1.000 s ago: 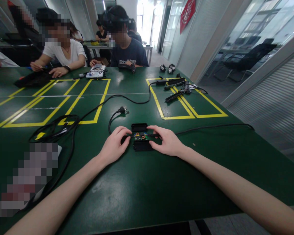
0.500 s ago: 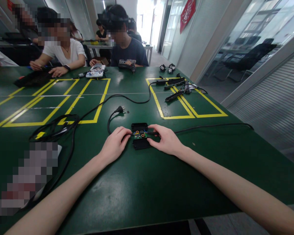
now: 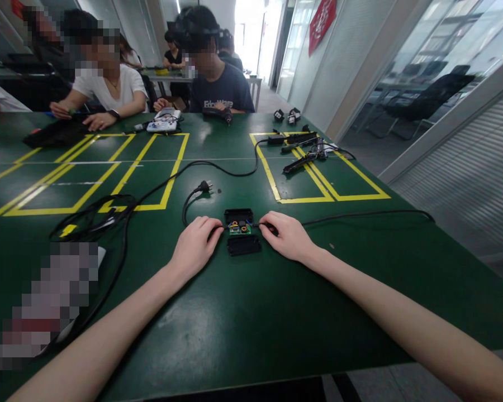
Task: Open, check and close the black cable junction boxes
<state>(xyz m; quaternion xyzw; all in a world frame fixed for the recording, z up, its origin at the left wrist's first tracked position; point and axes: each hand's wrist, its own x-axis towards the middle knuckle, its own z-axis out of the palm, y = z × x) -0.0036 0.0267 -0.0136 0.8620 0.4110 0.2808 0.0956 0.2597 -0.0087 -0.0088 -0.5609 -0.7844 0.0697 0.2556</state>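
A small green circuit board [image 3: 240, 228] with copper coils lies between the two halves of a black plastic case. The far case half [image 3: 238, 214] is behind the board, and the near case half [image 3: 243, 245] is in front of it. My left hand [image 3: 196, 243] pinches the power cord just left of the board; that cord ends in a black plug [image 3: 205, 187]. On the other side, my right hand [image 3: 285, 237] pinches the black cable [image 3: 366, 215] that runs off to the right.
The green table [image 3: 251, 324] bears yellow tape outlines. A coiled black cable [image 3: 96, 218] and a blurred white object [image 3: 50, 301] lie left. Black parts and tools [image 3: 302, 151] rest at the far right. Across the table sit co-workers, with a power drill [image 3: 218, 114] near one.
My right hand has slid slightly right, off the near case half and the board's edge, onto the cable. My left hand stays nearly where it was.
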